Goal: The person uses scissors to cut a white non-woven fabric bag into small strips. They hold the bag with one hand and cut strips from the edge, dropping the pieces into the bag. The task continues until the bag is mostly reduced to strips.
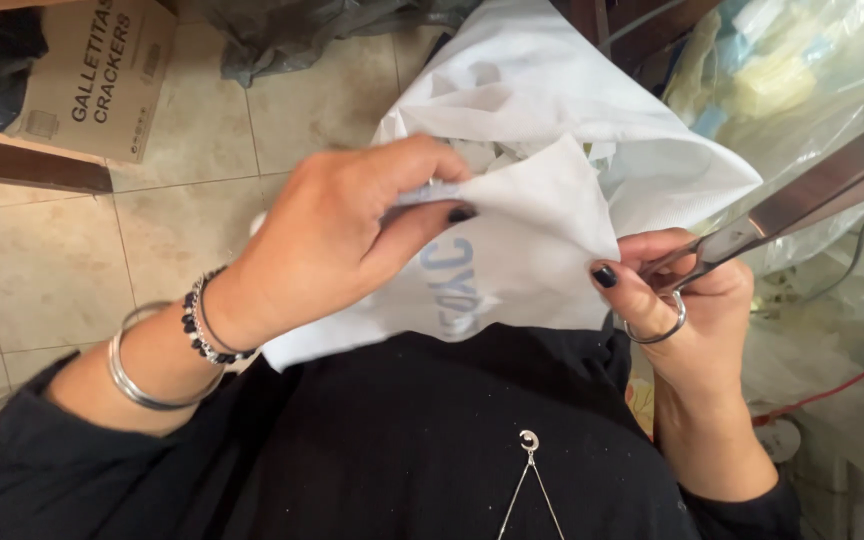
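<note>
Head view: left hand (337, 235) pinches crumpled white fabric (542, 240); right hand (687, 300) grips steel scissors (752, 225).

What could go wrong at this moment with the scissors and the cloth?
1. The right hand grips both the scissors and an edge of the white cloth; a slip could drop the cloth or nick the thumb beside it.
2. The left hand pinches bunched folds, so a cut could go through hidden layers.
3. The blades jut out toward plastic bags and might snag them.
</note>
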